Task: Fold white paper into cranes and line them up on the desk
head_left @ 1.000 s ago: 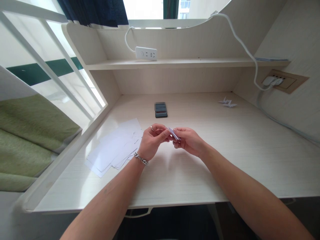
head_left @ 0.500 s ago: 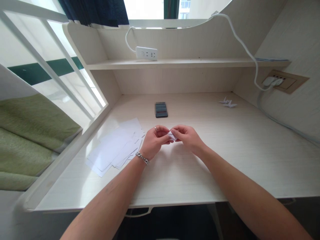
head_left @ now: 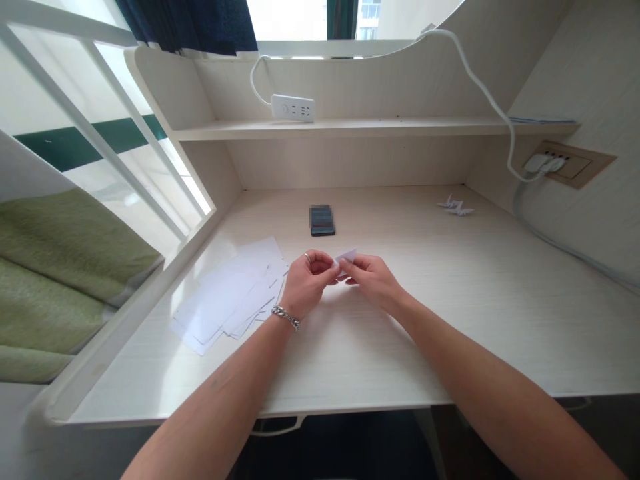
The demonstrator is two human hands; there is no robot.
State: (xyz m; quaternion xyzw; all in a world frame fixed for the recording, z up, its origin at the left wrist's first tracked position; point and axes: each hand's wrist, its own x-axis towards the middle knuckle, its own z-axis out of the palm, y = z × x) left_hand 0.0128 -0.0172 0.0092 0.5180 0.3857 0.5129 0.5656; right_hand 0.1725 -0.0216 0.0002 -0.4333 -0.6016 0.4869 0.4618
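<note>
Forearms: both come in from the near edge, the left slanting up to the right and the right slanting up to the left, so that they converge over the middle of the surface.
Bracelet: a silver chain around the left wrist.
Left hand: back of the hand toward the camera, knuckles curled, thumb reaching right; its fingers pinch the left part of the folded paper. A ring sits on one finger.
Right hand: angled in from the right, thumb pointing left along the near side of the paper, the other fingers bent beneath; they pinch its lower part.
Folded paper: small and white, held between the two hands, with a pointed corner standing up to the right; its lower folds are hidden by the fingers.
Loose sheets: white, overlapping, spread on the surface left of the left hand.
Phone-like object: dark, lying flat beyond the hands, its face pixelated.
Paper cranes: two, white, close together at the far right.
Shelf: across the back, bearing a white power strip.
</note>
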